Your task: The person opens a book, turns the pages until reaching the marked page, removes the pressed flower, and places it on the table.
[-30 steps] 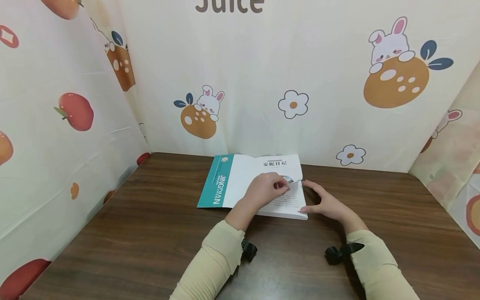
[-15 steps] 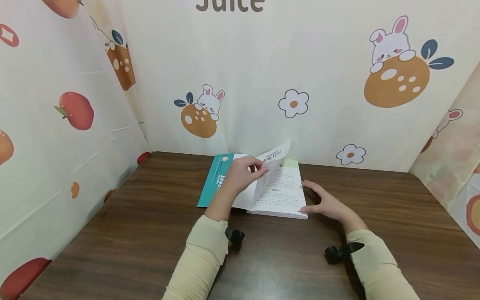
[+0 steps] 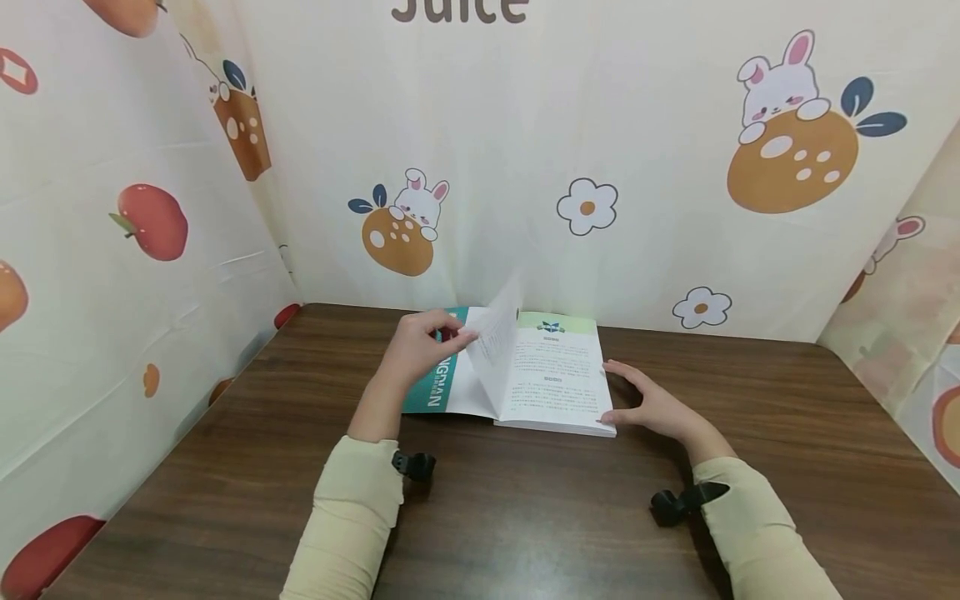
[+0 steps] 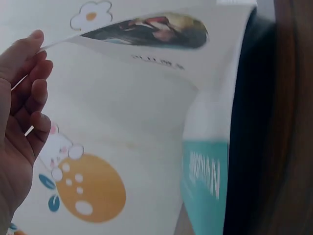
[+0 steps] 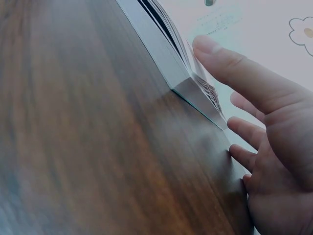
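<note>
An open book lies near the back of the table, its teal cover flap spread to the left. My left hand pinches the edge of a page between thumb and fingers; that page stands raised and curved over the flap. In the left wrist view the page shows a picture and some print. At the book's right edge is my right hand, fingers spread and loosely bent. In the right wrist view the thumb lies by the page edges, the other fingers beside the book's side.
The dark wooden table reaches to a pale printed curtain right behind the book. Another stretch of curtain borders the left side. A black wrist camera sits on the left sleeve, another camera on the right.
My left hand has lifted the page and carried it leftward, uncovering a printed page with a green header. My right hand has stayed at the book's right edge.
</note>
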Demonstrator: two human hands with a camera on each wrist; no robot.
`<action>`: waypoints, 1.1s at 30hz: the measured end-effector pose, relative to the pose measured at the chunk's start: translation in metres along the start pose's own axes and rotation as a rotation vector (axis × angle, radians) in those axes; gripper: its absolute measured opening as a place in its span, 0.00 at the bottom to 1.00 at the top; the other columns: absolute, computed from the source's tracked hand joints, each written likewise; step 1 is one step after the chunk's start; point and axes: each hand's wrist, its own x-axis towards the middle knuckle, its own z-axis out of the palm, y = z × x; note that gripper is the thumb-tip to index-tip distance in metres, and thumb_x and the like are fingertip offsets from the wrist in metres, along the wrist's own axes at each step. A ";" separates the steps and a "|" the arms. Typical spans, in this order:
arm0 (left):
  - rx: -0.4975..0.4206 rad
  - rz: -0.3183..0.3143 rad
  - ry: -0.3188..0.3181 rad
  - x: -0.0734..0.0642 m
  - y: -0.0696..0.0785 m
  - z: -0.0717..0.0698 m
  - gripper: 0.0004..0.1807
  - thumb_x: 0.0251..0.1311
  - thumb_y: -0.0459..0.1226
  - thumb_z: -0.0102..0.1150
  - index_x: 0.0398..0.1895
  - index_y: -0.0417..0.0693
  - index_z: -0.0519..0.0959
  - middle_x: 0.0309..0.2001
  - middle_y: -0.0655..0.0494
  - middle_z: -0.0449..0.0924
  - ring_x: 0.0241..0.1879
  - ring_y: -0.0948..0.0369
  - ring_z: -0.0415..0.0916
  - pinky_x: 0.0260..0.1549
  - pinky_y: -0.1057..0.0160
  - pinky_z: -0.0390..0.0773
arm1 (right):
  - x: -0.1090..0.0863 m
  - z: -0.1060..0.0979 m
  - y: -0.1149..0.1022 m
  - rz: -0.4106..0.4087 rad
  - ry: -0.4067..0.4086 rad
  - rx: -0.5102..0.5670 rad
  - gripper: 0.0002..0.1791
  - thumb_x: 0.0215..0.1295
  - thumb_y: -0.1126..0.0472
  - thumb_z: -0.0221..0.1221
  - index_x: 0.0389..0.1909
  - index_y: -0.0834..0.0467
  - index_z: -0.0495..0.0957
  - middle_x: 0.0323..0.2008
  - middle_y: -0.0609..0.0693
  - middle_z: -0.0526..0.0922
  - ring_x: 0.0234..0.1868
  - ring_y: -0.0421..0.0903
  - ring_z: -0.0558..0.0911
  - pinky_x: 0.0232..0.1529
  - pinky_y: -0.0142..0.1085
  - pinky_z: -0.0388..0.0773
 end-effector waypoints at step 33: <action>-0.111 -0.526 -0.417 -0.043 -0.107 -0.046 0.14 0.56 0.48 0.62 0.34 0.46 0.83 0.31 0.53 0.76 0.34 0.54 0.68 0.34 0.60 0.71 | 0.002 0.001 0.004 0.051 -0.008 0.001 0.46 0.50 0.50 0.68 0.68 0.54 0.55 0.69 0.62 0.49 0.67 0.63 0.47 0.59 0.65 0.42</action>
